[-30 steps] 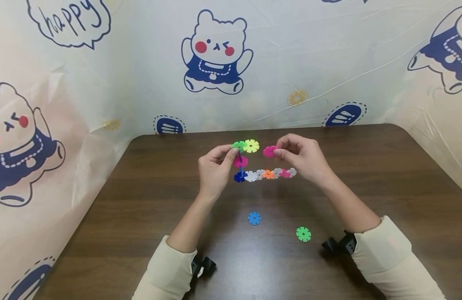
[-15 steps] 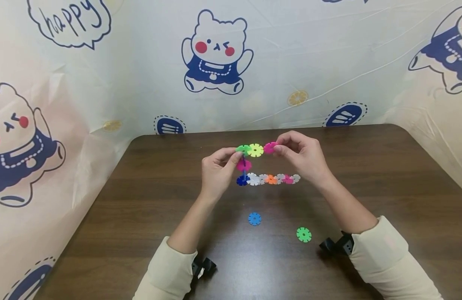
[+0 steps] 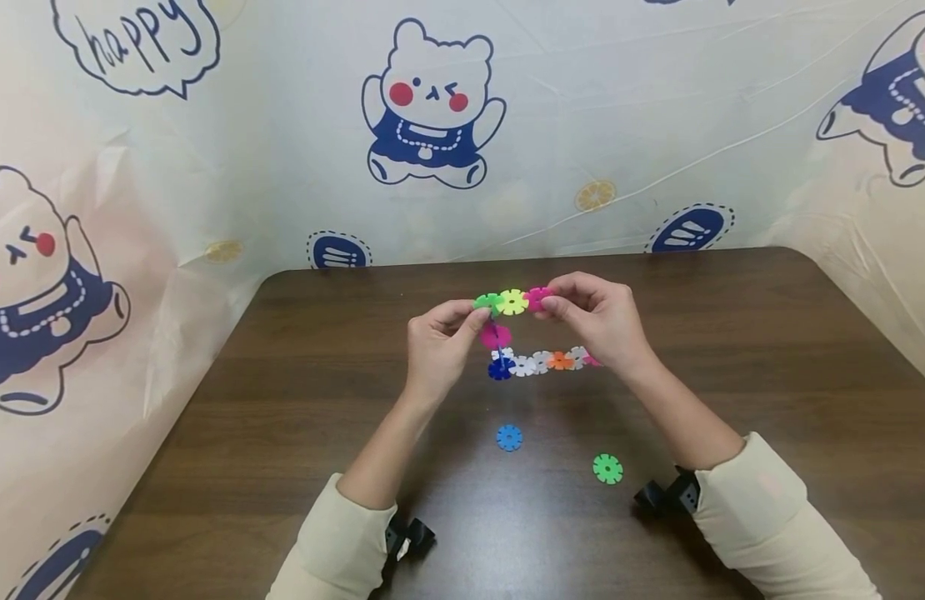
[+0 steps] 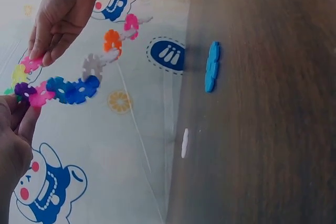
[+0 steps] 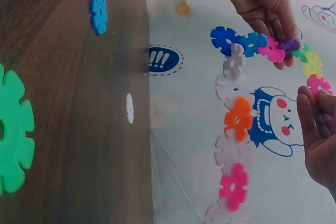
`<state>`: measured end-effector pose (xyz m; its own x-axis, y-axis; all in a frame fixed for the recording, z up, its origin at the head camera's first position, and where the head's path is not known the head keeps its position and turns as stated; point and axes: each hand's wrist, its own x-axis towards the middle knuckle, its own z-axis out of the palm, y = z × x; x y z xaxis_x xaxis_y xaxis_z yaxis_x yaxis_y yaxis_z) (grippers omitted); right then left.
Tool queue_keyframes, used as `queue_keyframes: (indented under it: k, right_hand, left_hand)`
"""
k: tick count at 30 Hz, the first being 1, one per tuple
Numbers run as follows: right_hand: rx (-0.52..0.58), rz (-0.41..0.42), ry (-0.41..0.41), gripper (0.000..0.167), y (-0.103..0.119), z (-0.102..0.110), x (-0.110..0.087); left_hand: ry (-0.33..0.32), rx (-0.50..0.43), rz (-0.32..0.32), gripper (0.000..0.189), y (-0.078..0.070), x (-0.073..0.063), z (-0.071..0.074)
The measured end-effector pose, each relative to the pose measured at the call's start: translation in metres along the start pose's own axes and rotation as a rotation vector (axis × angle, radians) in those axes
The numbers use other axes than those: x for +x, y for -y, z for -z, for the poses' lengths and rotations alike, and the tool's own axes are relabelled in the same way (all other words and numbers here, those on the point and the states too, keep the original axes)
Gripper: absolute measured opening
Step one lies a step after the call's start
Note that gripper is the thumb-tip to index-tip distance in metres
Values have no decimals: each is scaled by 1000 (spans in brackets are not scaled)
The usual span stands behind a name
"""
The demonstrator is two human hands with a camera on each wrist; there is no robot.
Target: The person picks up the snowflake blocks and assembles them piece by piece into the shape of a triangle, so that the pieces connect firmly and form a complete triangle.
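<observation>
A chain of slotted plastic snowflake discs is held up above the table. My left hand pinches it at the green disc. My right hand pinches a pink disc edge to edge with the yellow disc. From the green disc the chain drops through a purple disc, another pink disc and a blue disc to the dark blue disc. Beyond that runs a row of white discs with an orange disc among them; its far end is behind my right hand in the head view.
On the brown table lie a loose blue disc, a loose green disc and a loose white disc. A printed curtain hangs behind the table's back edge.
My right hand has brought the pink disc leftward up to the yellow disc. My left hand has shifted slightly right and down, and the hanging row has swung right with it.
</observation>
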<state>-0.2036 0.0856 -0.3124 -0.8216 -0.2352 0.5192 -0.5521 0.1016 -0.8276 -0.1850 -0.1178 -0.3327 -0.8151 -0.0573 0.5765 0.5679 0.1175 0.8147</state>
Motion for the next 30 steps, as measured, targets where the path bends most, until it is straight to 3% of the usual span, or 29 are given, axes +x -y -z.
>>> queue_keyframes:
  k: [8,13,18,24,30]
  right_hand:
    - [-75,20,43,12,4,0,4]
    - [-77,27,14,13,6,-1,6]
    - [-58,22,16,14,5,-2,7]
    - [-70,-5,42,14,-1,-4,5]
    - [-67,-37,89,15,-2,-11,5]
  left_hand:
    - [42,41,-41,13,-2,1,4]
    - [73,48,-33,12,-3,1,3]
    - [140,79,24,17,-4,4,2]
    - [220,117,113,42,-6,7,2]
    - [224,111,188,43,-9,7,-2]
